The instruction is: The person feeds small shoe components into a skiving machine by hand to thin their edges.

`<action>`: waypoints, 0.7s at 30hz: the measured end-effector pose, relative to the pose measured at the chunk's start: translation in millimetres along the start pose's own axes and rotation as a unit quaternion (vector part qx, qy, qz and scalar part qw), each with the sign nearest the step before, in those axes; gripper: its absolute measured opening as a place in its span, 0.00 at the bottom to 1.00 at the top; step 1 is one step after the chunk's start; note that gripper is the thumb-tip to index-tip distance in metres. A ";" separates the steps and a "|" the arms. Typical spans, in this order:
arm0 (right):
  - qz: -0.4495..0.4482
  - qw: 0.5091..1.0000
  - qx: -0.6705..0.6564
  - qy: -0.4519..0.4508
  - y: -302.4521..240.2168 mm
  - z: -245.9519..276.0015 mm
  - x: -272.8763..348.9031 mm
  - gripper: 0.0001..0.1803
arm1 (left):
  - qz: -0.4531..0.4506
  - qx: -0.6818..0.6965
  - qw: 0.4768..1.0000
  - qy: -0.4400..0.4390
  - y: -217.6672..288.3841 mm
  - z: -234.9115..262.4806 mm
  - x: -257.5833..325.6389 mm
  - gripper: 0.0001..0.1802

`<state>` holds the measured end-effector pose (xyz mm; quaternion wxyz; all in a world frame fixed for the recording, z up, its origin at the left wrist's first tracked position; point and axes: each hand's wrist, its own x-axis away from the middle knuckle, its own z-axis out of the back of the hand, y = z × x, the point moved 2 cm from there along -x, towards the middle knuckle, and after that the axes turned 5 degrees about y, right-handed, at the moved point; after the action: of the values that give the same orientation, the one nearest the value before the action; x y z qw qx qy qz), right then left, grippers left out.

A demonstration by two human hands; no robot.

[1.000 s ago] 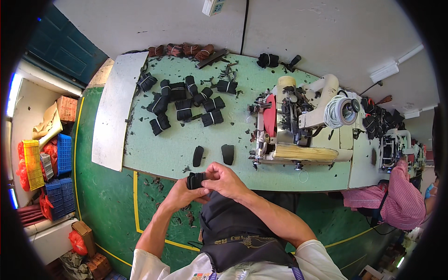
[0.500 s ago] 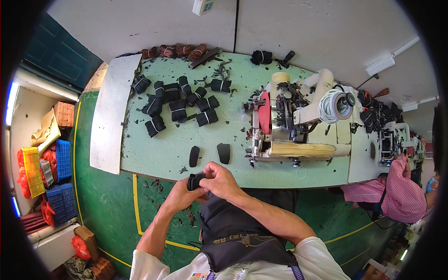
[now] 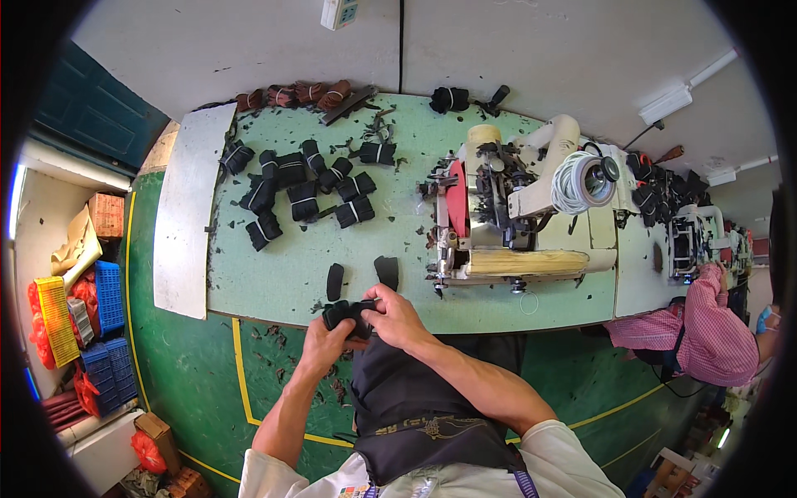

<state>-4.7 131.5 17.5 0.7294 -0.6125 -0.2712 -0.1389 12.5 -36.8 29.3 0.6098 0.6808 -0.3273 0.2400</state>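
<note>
Since half a second earlier, the black stack (image 3: 335,314) between the left hand (image 3: 325,343) and the right hand (image 3: 397,318) had opened out, going from one tight block to two parts side by side. Biggest thing around was one pale green table (image 3: 390,241), with one white board (image 3: 189,216) along its left edge. One cream machine (image 3: 538,199) sat on the right half, reaching close to the front edge. Next down, both forearms (image 3: 290,407) came up from below and angled inward, so the hands met right by the front edge, left of the machine. Left was pinching the stack's left part, right had thumb and fingers pinched on the other part. Couldn't tell how many pieces the stack had, fingers covered too much. Bundles: I counted eleven black bundles (image 3: 303,202) clustered toward the back left corner, one separate black bundle (image 3: 449,100) at the back edge, and four brown bundles (image 3: 310,92) in a row along the back edge near that same corner. Smallest were two loose black pieces (image 3: 334,282) just beyond the hands, near the front edge.
</note>
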 end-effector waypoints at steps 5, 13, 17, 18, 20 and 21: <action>0.173 0.958 0.087 0.213 6.9 24.3 -16.2 0.13 | -0.031 0.064 0.993 0.099 9.0 18.1 2.2 0.19; 0.268 0.869 0.260 0.324 -20.4 32.7 -27.6 0.20 | 0.001 0.148 0.988 -0.043 21.7 10.5 13.2 0.24; 0.277 0.955 0.087 0.058 -29.4 23.1 -14.2 0.22 | 0.001 0.096 0.993 -0.068 33.3 3.5 17.5 0.21; 0.277 0.955 0.086 0.057 -33.8 18.3 -9.7 0.22 | 0.002 0.097 0.993 -0.067 31.8 4.8 17.7 0.21; 0.236 0.970 -0.001 -0.054 -37.3 7.9 -4.3 0.21 | -0.007 0.060 0.996 -0.071 26.4 8.4 15.9 0.19; 0.271 0.960 0.049 -0.044 -37.9 7.5 -4.1 0.21 | -0.008 0.060 0.996 -0.071 22.5 12.0 12.9 0.19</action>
<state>-30.1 130.3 47.0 0.7561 -0.6322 -0.1333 0.1044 3.7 -51.6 52.1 0.5450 0.7340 -0.3492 0.2059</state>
